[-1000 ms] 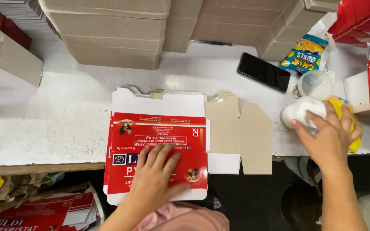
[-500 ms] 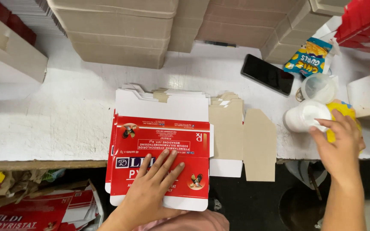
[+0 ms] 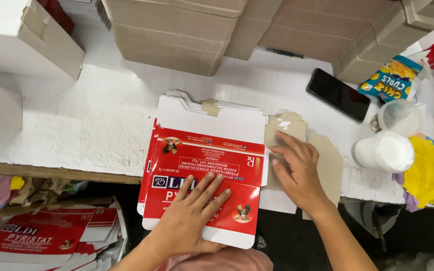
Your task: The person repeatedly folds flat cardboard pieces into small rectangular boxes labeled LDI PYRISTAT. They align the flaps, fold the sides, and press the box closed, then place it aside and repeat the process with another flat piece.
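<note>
Left hand (image 3: 189,221) lies flat, fingers spread, on the red carton (image 3: 204,173) at centre. Right hand (image 3: 297,173), fingers loosely together, covers its brown flap (image 3: 327,165); stack beneath mostly hidden.

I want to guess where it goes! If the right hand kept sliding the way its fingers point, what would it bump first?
The right hand points up-left over the brown flaps. Straight on, it would probably first meet the white edge of the red flat carton, though height is hard to judge.

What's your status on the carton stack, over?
Left hand flat on the top red-and-white flattened carton. Right hand resting on the brown side flaps, fingers spread. Phone and white tub lie apart, to the right.
</note>
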